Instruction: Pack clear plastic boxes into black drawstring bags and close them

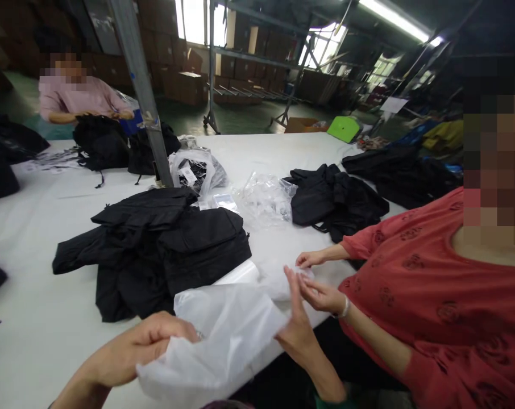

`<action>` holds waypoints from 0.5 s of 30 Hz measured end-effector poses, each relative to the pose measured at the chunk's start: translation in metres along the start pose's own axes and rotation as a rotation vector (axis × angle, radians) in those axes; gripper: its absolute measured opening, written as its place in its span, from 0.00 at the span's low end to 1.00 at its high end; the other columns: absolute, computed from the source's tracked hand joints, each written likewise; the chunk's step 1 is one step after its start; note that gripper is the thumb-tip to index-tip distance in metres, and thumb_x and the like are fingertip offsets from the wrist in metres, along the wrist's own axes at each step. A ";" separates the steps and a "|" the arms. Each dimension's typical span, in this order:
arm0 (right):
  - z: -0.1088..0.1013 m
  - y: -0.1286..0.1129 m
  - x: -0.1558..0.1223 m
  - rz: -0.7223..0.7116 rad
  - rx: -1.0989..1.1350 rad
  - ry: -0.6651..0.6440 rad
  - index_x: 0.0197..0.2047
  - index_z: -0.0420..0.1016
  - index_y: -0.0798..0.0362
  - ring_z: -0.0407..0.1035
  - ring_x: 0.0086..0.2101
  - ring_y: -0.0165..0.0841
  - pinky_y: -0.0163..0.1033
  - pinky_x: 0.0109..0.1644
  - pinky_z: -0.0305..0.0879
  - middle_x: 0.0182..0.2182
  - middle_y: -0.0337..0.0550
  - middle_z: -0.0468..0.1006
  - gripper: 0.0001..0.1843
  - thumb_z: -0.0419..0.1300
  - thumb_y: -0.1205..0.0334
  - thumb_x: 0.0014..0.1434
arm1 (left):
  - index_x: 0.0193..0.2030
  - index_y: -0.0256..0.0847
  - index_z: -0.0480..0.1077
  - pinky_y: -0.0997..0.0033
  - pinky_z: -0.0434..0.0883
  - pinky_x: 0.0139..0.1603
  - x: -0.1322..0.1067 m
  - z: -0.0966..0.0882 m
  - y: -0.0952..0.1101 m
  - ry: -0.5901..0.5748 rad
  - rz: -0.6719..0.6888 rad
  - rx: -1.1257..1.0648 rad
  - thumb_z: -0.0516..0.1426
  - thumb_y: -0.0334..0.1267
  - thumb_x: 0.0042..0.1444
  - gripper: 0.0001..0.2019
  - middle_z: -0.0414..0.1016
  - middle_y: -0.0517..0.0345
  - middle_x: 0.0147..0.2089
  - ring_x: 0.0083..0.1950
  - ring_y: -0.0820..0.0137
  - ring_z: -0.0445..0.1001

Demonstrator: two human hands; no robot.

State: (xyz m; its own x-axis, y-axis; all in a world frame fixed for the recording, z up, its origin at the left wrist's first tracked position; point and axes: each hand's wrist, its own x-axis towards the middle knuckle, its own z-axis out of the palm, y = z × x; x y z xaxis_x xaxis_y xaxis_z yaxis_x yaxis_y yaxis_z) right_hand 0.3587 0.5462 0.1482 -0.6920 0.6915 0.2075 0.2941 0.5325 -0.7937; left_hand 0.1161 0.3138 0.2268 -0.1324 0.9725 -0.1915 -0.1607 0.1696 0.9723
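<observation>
My left hand (142,343) is closed on a thin, translucent white plastic bag (227,335), pinching its left end between thumb and fingers. The bag hangs crumpled and partly spread above the table's near edge. At the bag's right end is my right hand (299,332), its fingers stretched upward and the bag's edge touching near the thumb. The fingertips come close to a co-worker's hands (321,292), which pinch a small piece of clear plastic (304,272). Just beyond the bag lies a pile of folded black fabric items (172,250).
The white table (27,238) carries crumpled clear plastic (266,199), a bag of black pieces with labels (198,170) and more black fabric (334,199). A metal post (142,91) rises from it. Another person (84,96) handles black bags at the far left.
</observation>
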 end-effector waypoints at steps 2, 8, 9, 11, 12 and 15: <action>0.017 -0.026 0.027 -0.111 0.073 -0.249 0.64 0.63 0.52 0.65 0.55 0.46 0.54 0.63 0.57 0.56 0.52 0.70 0.40 0.66 0.57 0.48 | 0.36 0.37 0.79 0.65 0.71 0.41 -0.019 -0.004 -0.011 -0.109 -0.033 -0.005 0.57 0.57 0.56 0.22 0.77 0.44 0.39 0.40 0.58 0.73; 0.054 -0.064 0.042 0.003 0.286 -0.518 0.36 0.81 0.53 0.67 0.27 0.31 0.33 0.31 0.62 0.27 0.39 0.77 0.13 0.54 0.64 0.58 | 0.49 0.38 0.73 0.67 0.71 0.41 -0.065 -0.073 -0.042 0.478 -0.183 -0.106 0.61 0.53 0.54 0.23 0.76 0.47 0.43 0.41 0.60 0.74; 0.059 -0.067 0.042 -0.007 0.270 -0.503 0.34 0.80 0.53 0.66 0.26 0.30 0.32 0.30 0.60 0.26 0.38 0.76 0.13 0.54 0.64 0.58 | 0.52 0.40 0.71 0.64 0.70 0.49 -0.071 -0.083 -0.036 0.642 -0.113 -0.046 0.62 0.52 0.53 0.24 0.75 0.46 0.50 0.50 0.56 0.72; 0.069 -0.076 0.042 -0.084 0.217 -0.519 0.31 0.80 0.53 0.65 0.25 0.29 0.31 0.29 0.57 0.25 0.37 0.76 0.12 0.55 0.64 0.58 | 0.61 0.45 0.64 0.57 0.60 0.63 -0.074 -0.090 -0.016 0.846 0.126 0.107 0.62 0.53 0.52 0.31 0.65 0.47 0.63 0.65 0.54 0.61; 0.074 -0.080 0.043 -0.135 0.188 -0.539 0.30 0.80 0.53 0.64 0.25 0.29 0.31 0.28 0.56 0.23 0.37 0.75 0.11 0.55 0.65 0.58 | 0.65 0.48 0.59 0.54 0.54 0.67 -0.071 -0.086 -0.005 0.845 0.239 0.210 0.63 0.54 0.50 0.36 0.59 0.48 0.67 0.68 0.54 0.55; 0.087 -0.093 0.046 -0.244 0.106 -0.560 0.29 0.79 0.53 0.62 0.22 0.28 0.31 0.26 0.53 0.20 0.36 0.72 0.11 0.56 0.66 0.58 | 0.70 0.48 0.51 0.47 0.38 0.70 -0.039 -0.057 0.013 0.449 0.328 0.599 0.71 0.53 0.37 0.54 0.53 0.46 0.71 0.72 0.48 0.45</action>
State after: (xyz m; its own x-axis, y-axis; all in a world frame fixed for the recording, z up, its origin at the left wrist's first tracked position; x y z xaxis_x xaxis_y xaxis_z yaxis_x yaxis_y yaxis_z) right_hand 0.2421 0.4862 0.1819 -0.9804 0.1795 0.0817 0.0365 0.5721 -0.8194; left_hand 0.0630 0.2692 0.2393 -0.4811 0.8527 0.2037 0.4877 0.0672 0.8704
